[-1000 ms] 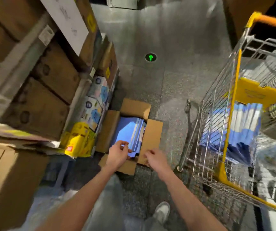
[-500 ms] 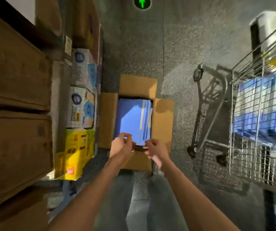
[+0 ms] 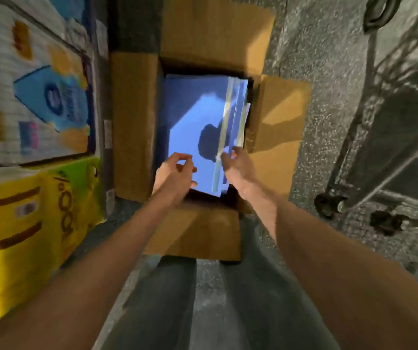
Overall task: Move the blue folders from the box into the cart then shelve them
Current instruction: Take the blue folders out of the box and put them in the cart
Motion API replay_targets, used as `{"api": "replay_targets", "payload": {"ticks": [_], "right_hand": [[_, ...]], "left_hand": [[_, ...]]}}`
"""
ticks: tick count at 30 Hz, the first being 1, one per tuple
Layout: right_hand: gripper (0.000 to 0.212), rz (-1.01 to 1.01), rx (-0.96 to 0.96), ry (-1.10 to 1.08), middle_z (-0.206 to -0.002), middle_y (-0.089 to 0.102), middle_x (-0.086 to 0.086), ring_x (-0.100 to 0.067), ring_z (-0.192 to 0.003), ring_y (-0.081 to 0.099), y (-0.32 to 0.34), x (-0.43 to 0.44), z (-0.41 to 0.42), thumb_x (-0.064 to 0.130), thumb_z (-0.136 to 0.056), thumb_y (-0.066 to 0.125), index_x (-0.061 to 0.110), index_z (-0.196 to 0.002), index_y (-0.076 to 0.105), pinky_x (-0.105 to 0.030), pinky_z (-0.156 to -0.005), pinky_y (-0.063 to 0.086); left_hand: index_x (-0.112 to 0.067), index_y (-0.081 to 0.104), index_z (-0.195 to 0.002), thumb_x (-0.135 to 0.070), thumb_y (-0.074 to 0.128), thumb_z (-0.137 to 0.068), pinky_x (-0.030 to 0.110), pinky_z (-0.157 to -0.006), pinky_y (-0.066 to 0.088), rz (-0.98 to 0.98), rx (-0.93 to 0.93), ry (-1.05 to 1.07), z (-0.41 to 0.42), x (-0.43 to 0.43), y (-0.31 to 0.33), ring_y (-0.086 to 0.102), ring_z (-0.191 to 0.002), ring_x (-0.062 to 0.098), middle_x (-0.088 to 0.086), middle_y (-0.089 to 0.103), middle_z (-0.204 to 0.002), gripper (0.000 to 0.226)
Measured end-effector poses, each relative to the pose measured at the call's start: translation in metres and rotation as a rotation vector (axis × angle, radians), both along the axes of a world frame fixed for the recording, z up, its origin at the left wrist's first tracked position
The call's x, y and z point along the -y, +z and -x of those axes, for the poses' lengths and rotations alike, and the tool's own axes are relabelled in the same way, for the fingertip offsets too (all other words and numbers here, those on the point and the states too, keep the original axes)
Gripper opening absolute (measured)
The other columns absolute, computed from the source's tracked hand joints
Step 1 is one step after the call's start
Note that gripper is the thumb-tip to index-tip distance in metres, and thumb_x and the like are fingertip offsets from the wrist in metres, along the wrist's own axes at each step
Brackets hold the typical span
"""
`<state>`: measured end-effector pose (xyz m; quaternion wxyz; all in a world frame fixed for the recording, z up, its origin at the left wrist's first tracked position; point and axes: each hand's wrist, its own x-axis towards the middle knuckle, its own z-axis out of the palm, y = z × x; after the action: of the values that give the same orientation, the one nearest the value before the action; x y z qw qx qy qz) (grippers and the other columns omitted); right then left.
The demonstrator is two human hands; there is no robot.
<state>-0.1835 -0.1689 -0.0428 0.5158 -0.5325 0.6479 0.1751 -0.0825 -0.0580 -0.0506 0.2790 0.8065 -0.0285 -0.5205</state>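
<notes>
Fingers of the left hand are curled over the near left corner of the blue folders, thumb tip lying on the top sheet. Motion blur hides whether they have closed on it. The right hand curls its fingers round the stack's near right corner, beside the pale strips along that edge.

The folders lie flat inside the open cardboard box, filling it almost wall to wall, with all four flaps folded outward. They look like thin, glossy plastic, so they are probably light singly, floppy, and apt to slide over one another. Taking a whole bundle at both near corners, or along the two long edges, would likely keep it square.

The box sits on a speckled grey floor in a narrow aisle. Printed cartons and a yellow carton stand just beside its left flap. The wire cart waits near the right one, only its lower frame and wheels showing.
</notes>
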Motion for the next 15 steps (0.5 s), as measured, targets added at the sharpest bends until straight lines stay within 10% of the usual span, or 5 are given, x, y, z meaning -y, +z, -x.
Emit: {"api": "replay_targets", "payload": {"ticks": [5, 10, 15], "right_hand": [[0.051, -0.071, 0.025, -0.182, -0.134, 0.051, -0.010, -0.025, -0.107, 0.049, -0.050, -0.007, -0.001, 0.037, -0.107, 0.035, 0.015, -0.153, 0.034, -0.021, -0.078, 0.033], [0.054, -0.085, 0.110, -0.479, -0.150, 0.045, 0.001, -0.021, -0.133, 0.046, -0.052, -0.021, -0.008, 0.049, -0.103, 0.031, 0.025, -0.151, 0.038, -0.037, -0.111, 0.036], [0.053, -0.161, 0.244, -0.587, -0.097, 0.066, 0.003, -0.013, -0.090, 0.061, -0.045, -0.017, -0.015, 0.045, -0.108, 0.022, 0.016, -0.111, 0.066, -0.031, -0.094, 0.049]], "left_hand": [[-0.032, 0.060, -0.121, -0.034, 0.048, -0.102, 0.027, -0.068, 0.054, -0.010, 0.057, -0.030, -0.002, 0.009, -0.048, 0.073, -0.081, 0.014, -0.006, 0.067, -0.108, 0.023], [-0.035, 0.056, -0.131, -0.045, 0.047, -0.101, 0.032, -0.085, 0.051, -0.005, 0.026, -0.121, -0.014, 0.010, -0.060, 0.064, -0.111, 0.018, -0.007, 0.062, -0.126, 0.033], [-0.032, 0.052, -0.141, -0.050, 0.046, -0.102, 0.025, -0.084, 0.048, 0.041, 0.029, -0.149, -0.030, 0.016, -0.048, 0.061, -0.115, 0.021, -0.007, 0.060, -0.133, 0.043]]}}
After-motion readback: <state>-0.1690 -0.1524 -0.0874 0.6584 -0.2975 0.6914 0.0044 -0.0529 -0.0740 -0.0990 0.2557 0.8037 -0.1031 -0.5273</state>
